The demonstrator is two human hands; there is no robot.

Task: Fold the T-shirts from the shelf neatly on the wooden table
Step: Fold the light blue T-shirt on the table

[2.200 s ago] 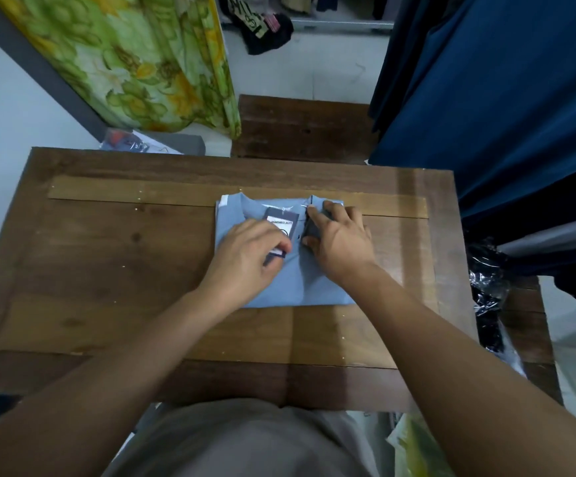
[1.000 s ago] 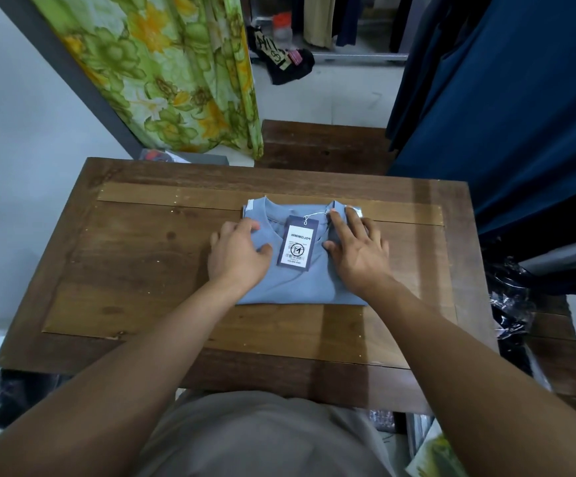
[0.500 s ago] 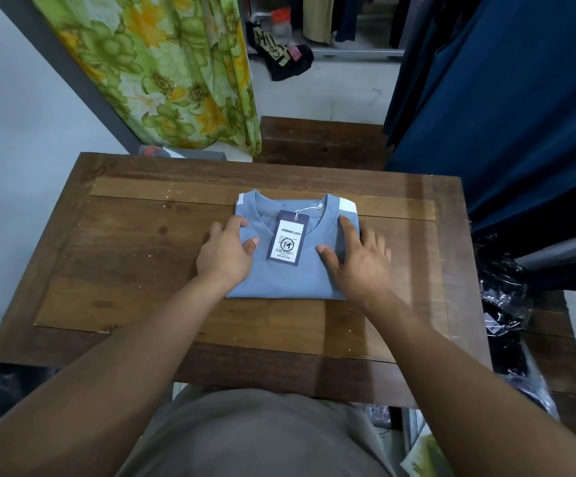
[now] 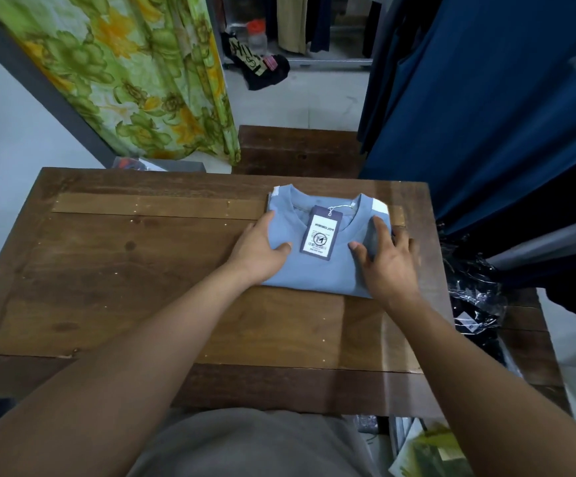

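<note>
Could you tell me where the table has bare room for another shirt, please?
Widest bare patch: the left half of the wooden table, from its left edge to the left hand on the folded blue T-shirt. A bare band also runs between shirt and near edge. The far right is crowded: the shirt and right hand nearly reach that edge.

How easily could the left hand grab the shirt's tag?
Probably yes, easily: the left hand rests on the blue shirt, its thumb right beside the tag, which lies uncovered on top.
</note>
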